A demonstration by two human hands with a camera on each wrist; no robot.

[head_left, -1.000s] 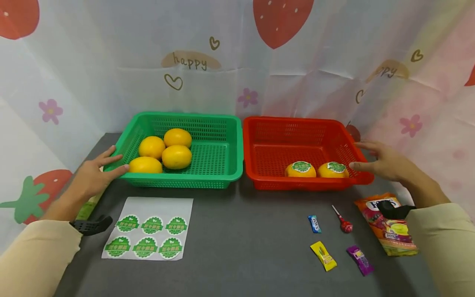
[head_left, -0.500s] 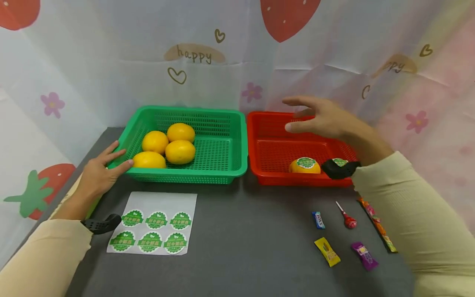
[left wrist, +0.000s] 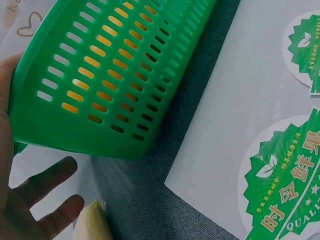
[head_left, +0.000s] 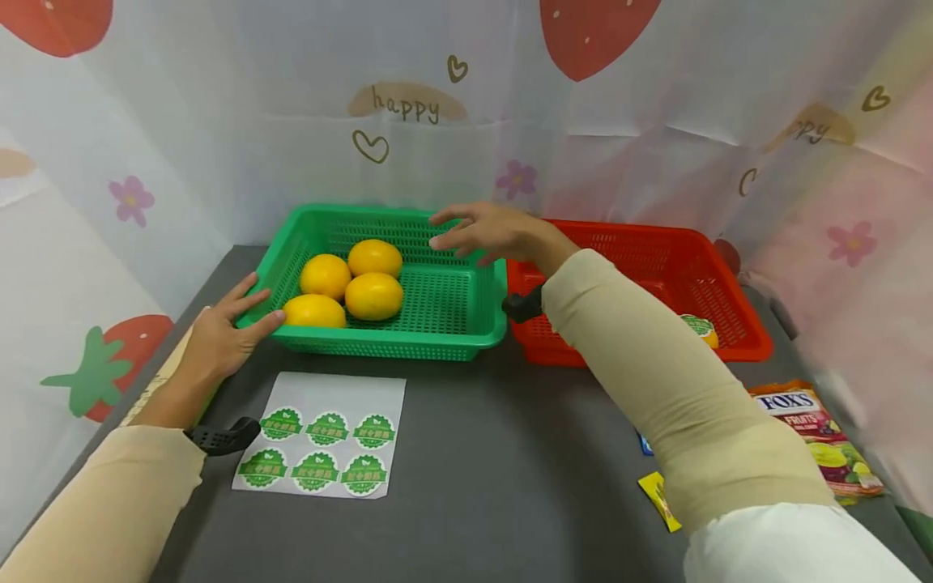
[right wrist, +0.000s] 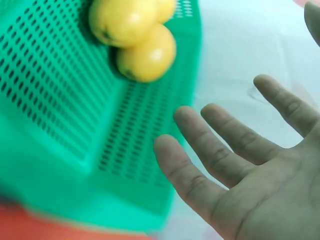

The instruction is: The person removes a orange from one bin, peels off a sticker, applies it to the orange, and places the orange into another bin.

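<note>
My left hand [head_left: 226, 336] rests on the left front corner of the green plastic basket [head_left: 394, 346], fingers spread along its rim. In the left wrist view, two fingers hang beside the slotted basket wall [left wrist: 55, 125]. Several oranges [head_left: 374, 296] sit grouped in the basket's left half. My right hand [head_left: 503, 231] hovers over the basket's right end, fingers stretched out and holding nothing. In the right wrist view, its palm [right wrist: 285, 200] faces the camera, apart from the oranges [right wrist: 147, 55]. The red basket [head_left: 743, 348] adjoins on the right; a stickered orange [head_left: 701, 328] shows in it, partly hidden.
A sheet of green round stickers [head_left: 331, 389] lies in front of the green basket. On the right are a yellow candy [head_left: 659, 502] and a Fox's candy bag [head_left: 820, 441]; my right sleeve covers other small candies. A printed curtain [head_left: 306, 162] hangs behind.
My right hand has left the red basket's right rim and swung left, over to the green basket. My left hand keeps its place on the rim. The view has shifted slightly.
</note>
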